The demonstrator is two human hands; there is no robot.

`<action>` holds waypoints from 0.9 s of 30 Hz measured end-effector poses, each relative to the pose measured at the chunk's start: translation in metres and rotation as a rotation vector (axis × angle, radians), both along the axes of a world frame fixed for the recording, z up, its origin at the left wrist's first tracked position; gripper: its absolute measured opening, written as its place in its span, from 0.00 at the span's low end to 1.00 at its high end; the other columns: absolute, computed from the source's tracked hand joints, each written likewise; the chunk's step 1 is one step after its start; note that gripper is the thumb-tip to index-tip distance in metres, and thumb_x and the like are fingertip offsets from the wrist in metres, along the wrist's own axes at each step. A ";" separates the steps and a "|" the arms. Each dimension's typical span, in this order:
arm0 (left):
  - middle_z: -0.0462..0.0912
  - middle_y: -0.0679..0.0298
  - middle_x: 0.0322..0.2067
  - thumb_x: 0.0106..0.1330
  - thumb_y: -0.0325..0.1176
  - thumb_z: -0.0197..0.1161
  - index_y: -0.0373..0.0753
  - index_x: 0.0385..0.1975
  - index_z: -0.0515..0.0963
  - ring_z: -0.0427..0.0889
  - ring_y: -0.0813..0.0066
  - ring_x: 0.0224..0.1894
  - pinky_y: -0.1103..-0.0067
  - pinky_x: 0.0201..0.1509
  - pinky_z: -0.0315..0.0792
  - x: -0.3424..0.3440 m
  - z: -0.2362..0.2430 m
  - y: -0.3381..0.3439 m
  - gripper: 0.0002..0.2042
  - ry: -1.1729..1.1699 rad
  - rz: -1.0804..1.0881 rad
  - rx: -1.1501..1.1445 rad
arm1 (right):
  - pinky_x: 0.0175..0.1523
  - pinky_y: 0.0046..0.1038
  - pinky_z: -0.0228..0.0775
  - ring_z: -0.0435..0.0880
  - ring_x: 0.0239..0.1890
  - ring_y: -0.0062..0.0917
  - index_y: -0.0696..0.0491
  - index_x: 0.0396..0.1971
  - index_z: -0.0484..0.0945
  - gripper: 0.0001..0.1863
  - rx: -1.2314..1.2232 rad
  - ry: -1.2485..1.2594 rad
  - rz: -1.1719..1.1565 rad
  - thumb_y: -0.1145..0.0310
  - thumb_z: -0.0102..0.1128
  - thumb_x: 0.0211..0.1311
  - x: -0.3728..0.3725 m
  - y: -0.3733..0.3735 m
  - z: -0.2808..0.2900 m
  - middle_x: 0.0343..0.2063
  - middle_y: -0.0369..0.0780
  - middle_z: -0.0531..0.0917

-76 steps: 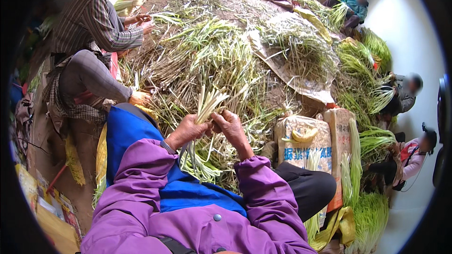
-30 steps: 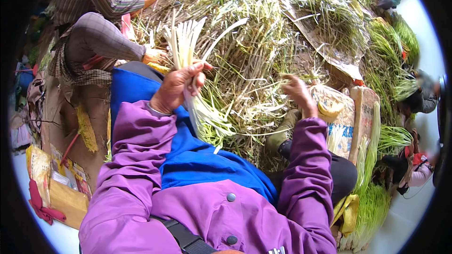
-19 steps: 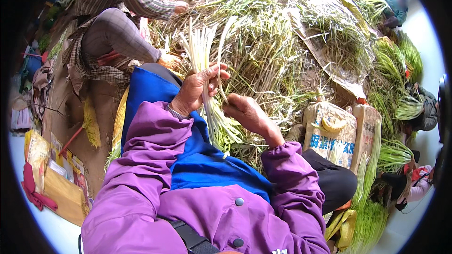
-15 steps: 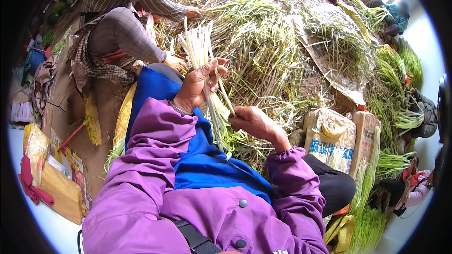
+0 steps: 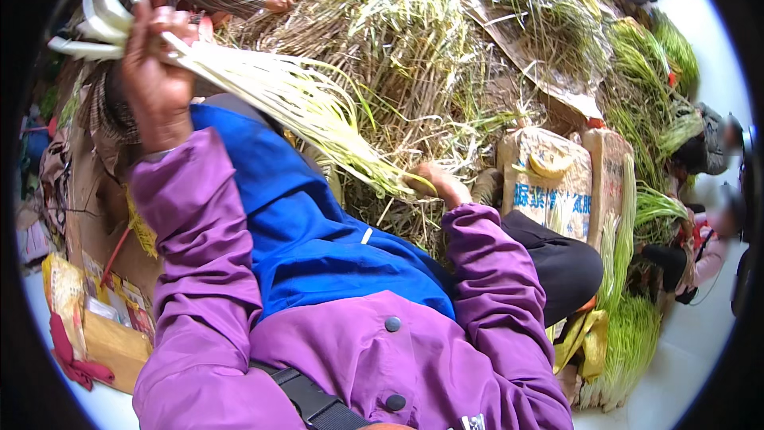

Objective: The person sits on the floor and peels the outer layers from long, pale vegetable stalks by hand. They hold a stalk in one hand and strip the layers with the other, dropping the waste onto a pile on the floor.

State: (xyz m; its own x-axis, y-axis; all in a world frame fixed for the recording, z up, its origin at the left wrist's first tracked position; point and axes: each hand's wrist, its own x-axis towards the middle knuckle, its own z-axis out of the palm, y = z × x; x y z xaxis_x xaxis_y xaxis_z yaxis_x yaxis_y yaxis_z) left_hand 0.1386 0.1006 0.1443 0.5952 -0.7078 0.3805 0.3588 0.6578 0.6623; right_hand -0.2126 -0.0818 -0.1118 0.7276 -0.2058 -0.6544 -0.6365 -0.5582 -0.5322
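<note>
A bunch of long stalks [image 5: 263,84], white at the thick ends and yellow-green at the leafy tips, stretches slantwise across my lap. My left hand [image 5: 159,72], raised at the upper left, is closed round the white ends, which fan out past the fingers. At the other end, my right hand [image 5: 442,185] is closed at the leafy tips; its fingers are partly hidden. Beneath the bunch lies my blue apron [image 5: 286,199], with a short white stalk piece [image 5: 366,236] on it.
A wide heap of stalks and leaves [image 5: 398,48] covers the ground ahead. Two stuffed sacks [image 5: 545,179] stand at right, near long green bundles [image 5: 621,358]. A co-worker's hand [image 5: 278,1] reaches over the heap. A cardboard box [image 5: 119,350] sits at lower left.
My left hand has swung up and left with the white ends. My right hand has moved slightly right, and the bunch, previously upright and hanging, is now stretched slantwise between both hands.
</note>
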 end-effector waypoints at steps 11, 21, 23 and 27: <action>0.67 0.71 0.17 0.69 0.39 0.51 0.31 0.53 0.64 0.68 0.80 0.22 0.77 0.35 0.68 -0.048 -0.063 -0.047 0.20 0.133 -0.169 0.299 | 0.35 0.28 0.76 0.81 0.29 0.25 0.60 0.44 0.75 0.15 -0.077 -0.232 -0.737 0.65 0.52 0.63 0.019 -0.082 -0.028 0.32 0.48 0.82; 0.55 0.76 0.07 0.72 0.37 0.45 0.26 0.46 0.68 0.59 0.86 0.10 0.83 0.22 0.65 -0.080 -0.095 -0.080 0.17 0.151 -0.377 0.447 | 0.43 0.36 0.75 0.83 0.38 0.39 0.56 0.32 0.81 0.18 -0.630 -0.044 -0.595 0.55 0.55 0.58 0.127 -0.147 -0.059 0.33 0.48 0.83; 0.56 0.75 0.07 0.71 0.36 0.45 0.25 0.44 0.68 0.57 0.86 0.09 0.84 0.18 0.61 -0.080 -0.103 -0.084 0.16 0.147 -0.409 0.480 | 0.44 0.37 0.74 0.82 0.40 0.40 0.57 0.34 0.80 0.17 -0.596 -0.007 -0.584 0.57 0.55 0.56 0.130 -0.151 -0.073 0.34 0.49 0.83; 0.59 0.73 0.10 0.69 0.35 0.50 0.24 0.42 0.69 0.55 0.89 0.10 0.87 0.17 0.56 -0.086 -0.108 -0.087 0.15 0.085 -0.319 0.648 | 0.43 0.34 0.74 0.82 0.36 0.35 0.55 0.37 0.78 0.13 -0.445 -0.011 -0.737 0.64 0.53 0.55 0.125 -0.147 -0.068 0.34 0.44 0.82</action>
